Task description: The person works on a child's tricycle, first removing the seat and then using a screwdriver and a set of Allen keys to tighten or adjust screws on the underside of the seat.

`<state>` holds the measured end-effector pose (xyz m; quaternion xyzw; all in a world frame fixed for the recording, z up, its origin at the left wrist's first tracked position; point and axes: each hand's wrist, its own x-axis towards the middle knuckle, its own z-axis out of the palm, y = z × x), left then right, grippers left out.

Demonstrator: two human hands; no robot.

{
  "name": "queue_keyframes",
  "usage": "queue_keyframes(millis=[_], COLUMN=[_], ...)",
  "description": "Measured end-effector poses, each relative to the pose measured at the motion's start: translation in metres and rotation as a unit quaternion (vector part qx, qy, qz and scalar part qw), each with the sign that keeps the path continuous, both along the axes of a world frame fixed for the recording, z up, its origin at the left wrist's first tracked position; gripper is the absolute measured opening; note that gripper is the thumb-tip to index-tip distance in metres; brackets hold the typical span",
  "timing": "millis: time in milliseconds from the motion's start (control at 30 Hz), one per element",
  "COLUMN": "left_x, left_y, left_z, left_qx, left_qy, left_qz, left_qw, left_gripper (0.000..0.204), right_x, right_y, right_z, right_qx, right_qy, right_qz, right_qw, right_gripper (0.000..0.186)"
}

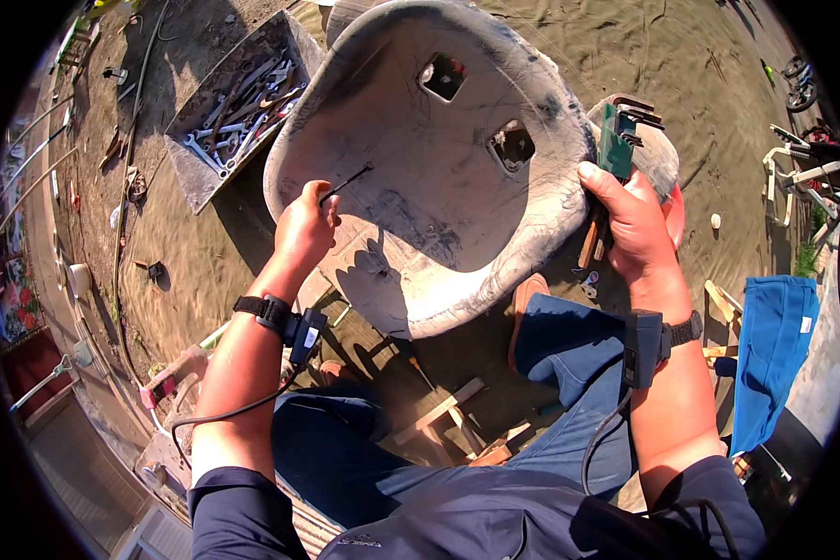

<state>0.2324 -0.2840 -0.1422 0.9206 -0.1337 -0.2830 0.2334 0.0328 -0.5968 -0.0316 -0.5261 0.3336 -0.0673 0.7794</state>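
My left hand (pixel 304 226) is closed around a thin black hex key (pixel 349 180), its tip pointing up and right over the seat. My right hand (pixel 637 229) grips a green hex key holder (pixel 616 140) with several dark bent keys standing out of its right side. Between the hands lies a worn, dirty pale bucket seat (pixel 383 121) with two squarish holes in its upper right part. The right thumb is close to the seat's right rim; whether it touches, I cannot tell. Shadows fall across the seat's hollow.
Left of the seat stands a metal tray (pixel 189 177) heaped with wrenches (pixel 243 117). Below the seat, wooden pieces (pixel 457 411) and a screwdriver (pixel 422 371) lie between my legs. A blue cloth (pixel 777 355) hangs at the right. A hose (pixel 126 224) runs along the ground at left.
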Motion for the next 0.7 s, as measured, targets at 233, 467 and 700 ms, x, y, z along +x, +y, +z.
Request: queue_keyframes(millis=[233,467,700], left_x=[0.007,0.015,0.021], left_y=[0.009,0.007,0.005], left_z=[0.009,0.017,0.022], left_qx=[0.022,0.111,0.081], left_qy=[-0.129,-0.244,-0.304], left_qz=[-0.190,-0.337,-0.399], left_qw=[0.973,0.903,0.861], left_gripper=[0.041,0.043,0.037], right_x=[-0.002,-0.003,0.000], right_y=[-0.003,-0.003,0.000], right_z=[-0.001,-0.004,-0.003], right_qx=[-0.001,-0.016,-0.001], right_qy=[-0.016,-0.025,-0.041], right_qz=[0.011,0.020,0.018], right_qw=[1.000,0.999,0.999], right_gripper=[0.037,0.035,0.036])
